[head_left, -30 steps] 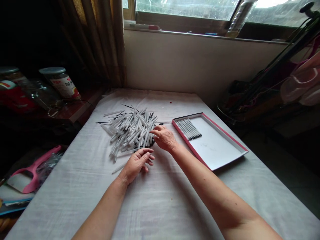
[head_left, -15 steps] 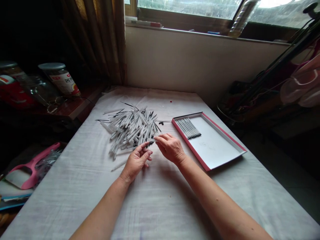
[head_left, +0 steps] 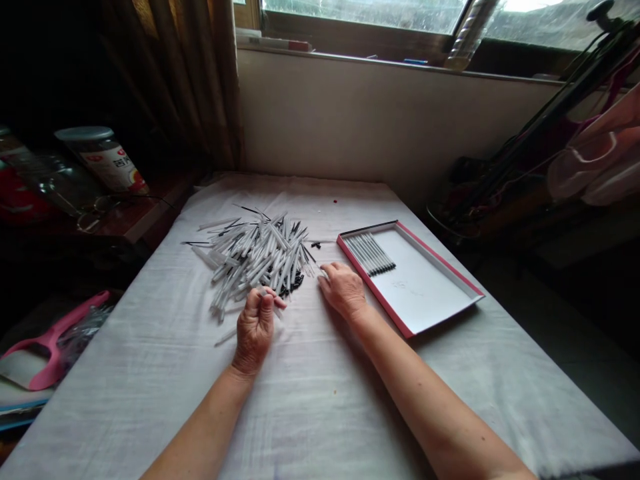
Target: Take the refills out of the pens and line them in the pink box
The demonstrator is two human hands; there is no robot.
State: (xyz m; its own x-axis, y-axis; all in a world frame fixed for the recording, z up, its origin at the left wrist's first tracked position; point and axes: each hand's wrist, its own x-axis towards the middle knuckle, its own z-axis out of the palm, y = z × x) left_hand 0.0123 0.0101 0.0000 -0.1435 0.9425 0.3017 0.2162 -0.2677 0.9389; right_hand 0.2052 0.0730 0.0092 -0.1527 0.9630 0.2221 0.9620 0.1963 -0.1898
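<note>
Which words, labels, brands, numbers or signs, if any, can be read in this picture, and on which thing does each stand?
No text can be read with certainty.
Jar label: dark characters and red marks, too blurred to read.
Tray: faint grey marks on its floor; I cannot tell whether they are writing.
Pile of tubes: too small to make out any lettering.

Left hand [head_left: 255, 330]: your fingers hide part of a clear pen barrel [head_left: 279, 314].
Right hand [head_left: 344, 290]: you can't see what lies beneath your palm.
Pen-part pile [head_left: 257, 257]: your lower pieces are buried.
Red speck [head_left: 335, 201]: too small for you to identify.
Forearms [head_left: 203, 420]: the bottom edge crops yours.
</note>
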